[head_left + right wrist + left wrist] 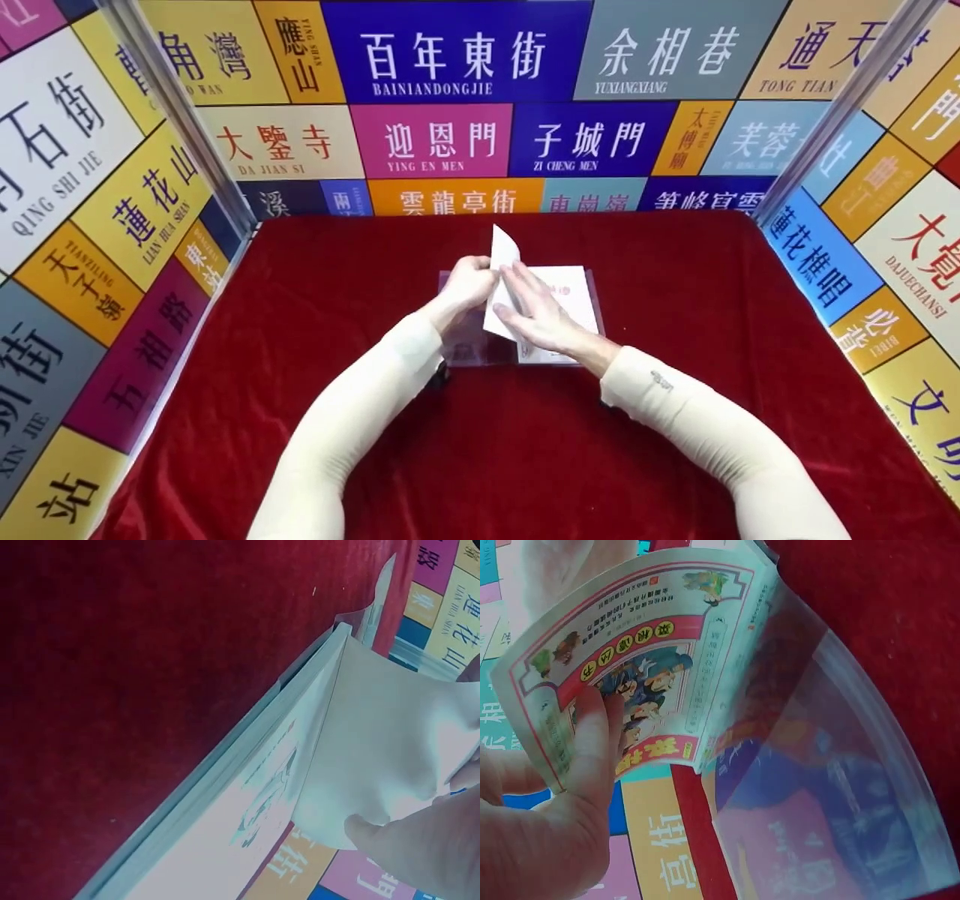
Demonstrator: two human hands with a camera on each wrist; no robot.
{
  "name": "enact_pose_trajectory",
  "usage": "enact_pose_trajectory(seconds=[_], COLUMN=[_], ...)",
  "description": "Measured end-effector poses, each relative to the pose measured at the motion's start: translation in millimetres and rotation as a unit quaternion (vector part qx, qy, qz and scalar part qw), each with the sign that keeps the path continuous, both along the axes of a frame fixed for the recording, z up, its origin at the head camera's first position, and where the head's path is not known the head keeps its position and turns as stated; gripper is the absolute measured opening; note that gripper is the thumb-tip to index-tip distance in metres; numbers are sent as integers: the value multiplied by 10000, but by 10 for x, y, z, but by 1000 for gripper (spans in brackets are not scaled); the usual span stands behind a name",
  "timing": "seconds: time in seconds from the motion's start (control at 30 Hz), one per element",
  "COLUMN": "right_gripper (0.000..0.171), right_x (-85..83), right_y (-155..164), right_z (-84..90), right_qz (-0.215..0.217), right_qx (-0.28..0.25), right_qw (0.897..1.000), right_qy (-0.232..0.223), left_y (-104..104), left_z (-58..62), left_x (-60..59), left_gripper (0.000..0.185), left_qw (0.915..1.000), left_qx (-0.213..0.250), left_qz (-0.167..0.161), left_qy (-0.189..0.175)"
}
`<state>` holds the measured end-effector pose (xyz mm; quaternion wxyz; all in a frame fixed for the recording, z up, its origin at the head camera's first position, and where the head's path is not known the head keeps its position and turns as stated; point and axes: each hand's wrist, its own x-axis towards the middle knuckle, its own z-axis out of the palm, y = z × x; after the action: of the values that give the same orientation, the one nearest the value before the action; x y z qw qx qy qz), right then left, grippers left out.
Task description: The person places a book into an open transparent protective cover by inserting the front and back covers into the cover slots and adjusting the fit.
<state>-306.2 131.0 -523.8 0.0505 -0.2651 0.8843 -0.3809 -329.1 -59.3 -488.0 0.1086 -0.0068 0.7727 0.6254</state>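
Observation:
A book [577, 307] lies on the red cloth, showing a white page with faint red print. Its front cover [504, 244] stands raised and bends, plain white inside; in the left wrist view its printed outside [697, 679] has coloured figures and a red border. My left hand [471, 281] pinches this cover at its free edge, thumb [592, 735] on the printed side. My right hand [541, 315] rests on the plain inner side with straight fingers, its thumb [367, 829] near the lower edge. A clear plastic book jacket [847, 787] spreads away from the cover.
Red velvet cloth [525, 442] covers the table under the book. Panels with coloured Chinese signs [457, 56] stand behind and on both sides. Metal corner posts [187, 120] join the panels at the back left and back right.

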Motion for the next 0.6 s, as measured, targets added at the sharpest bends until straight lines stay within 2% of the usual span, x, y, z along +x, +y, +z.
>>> enact_pose_trajectory(seconds=[0.07, 0.27, 0.33, 0.4, 0.43, 0.5, 0.53, 0.6], right_gripper=[83, 87, 88, 89, 89, 90, 90, 90], right_x=[-5, -20, -25, -31, -32, -33, -33, -32], right_y=[-20, -32, -26, -18, -13, -1, 5, 16], right_z=[-8, -48, -60, -68, -70, -72, -72, -72], right_qz=[43, 164, 195, 230, 246, 254, 258, 266], right_qx=[168, 681, 836, 964, 1002, 1077, 1098, 1142], right_qw=[9998, 9975, 9962, 9949, 9944, 9935, 9932, 9926], right_qy=[46, 136, 166, 205, 227, 254, 272, 317], left_y=[-42, -183, -227, -268, -286, -316, -326, -335], left_z=[-13, -101, -143, -186, -209, -256, -281, -327], left_x=[4, 15, 18, 28, 33, 48, 58, 79], left_gripper=[38, 47, 46, 45, 44, 41, 39, 32], left_qw=[9999, 9994, 9993, 9988, 9967, 9845, 9735, 9439], left_qx=[-149, -89, -158, -446, -803, -1694, -2191, -3165], left_qz=[-19, -84, -34, 70, 85, 109, 119, 86], left_qy=[-6, -331, -323, -181, 16, 447, 639, 941])
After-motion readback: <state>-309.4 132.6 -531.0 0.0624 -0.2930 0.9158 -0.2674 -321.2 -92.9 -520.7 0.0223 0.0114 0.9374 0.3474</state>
